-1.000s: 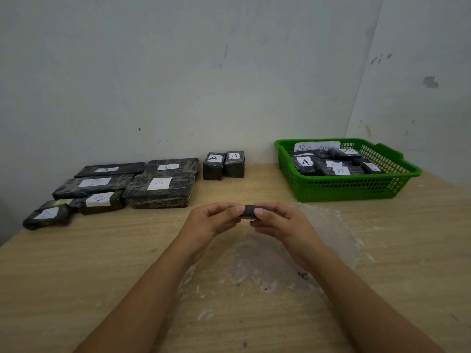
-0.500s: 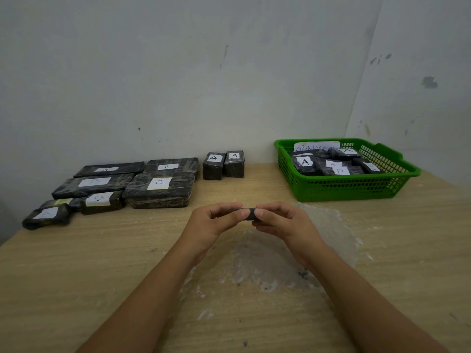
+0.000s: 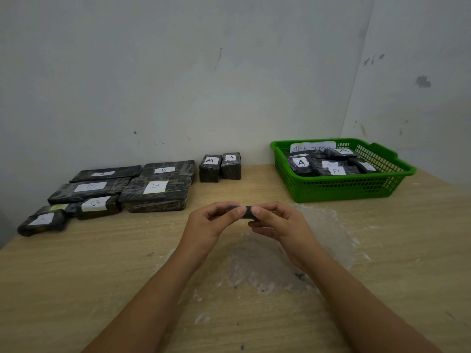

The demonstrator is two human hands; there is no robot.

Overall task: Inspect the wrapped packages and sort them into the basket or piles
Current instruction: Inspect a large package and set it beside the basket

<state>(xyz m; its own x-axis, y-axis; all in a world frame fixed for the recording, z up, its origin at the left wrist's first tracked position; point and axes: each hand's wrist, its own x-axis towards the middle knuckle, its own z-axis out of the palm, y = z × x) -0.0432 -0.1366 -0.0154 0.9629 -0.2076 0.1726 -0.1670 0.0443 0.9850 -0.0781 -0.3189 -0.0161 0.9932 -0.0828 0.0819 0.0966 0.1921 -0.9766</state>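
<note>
Change: your hands are barely shifting, rolling the small dark package (image 3: 246, 212) slightly.
Grip: left hand (image 3: 209, 225) and right hand (image 3: 277, 225) are both pinching it.
Meaning: you are still inspecting; green basket (image 3: 344, 189) or piles undecided.

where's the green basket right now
In the head view the green basket sits far right on the table, near the wall corner, right of the two small A packages.

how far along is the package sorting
Done: several labelled packages lie in the green basket, flat B packages sit at the left, and two small A blocks stand by the wall. In hand: left hand and right hand pinch one small dark package. Left: placing it; no other unsorted package shows.
</note>
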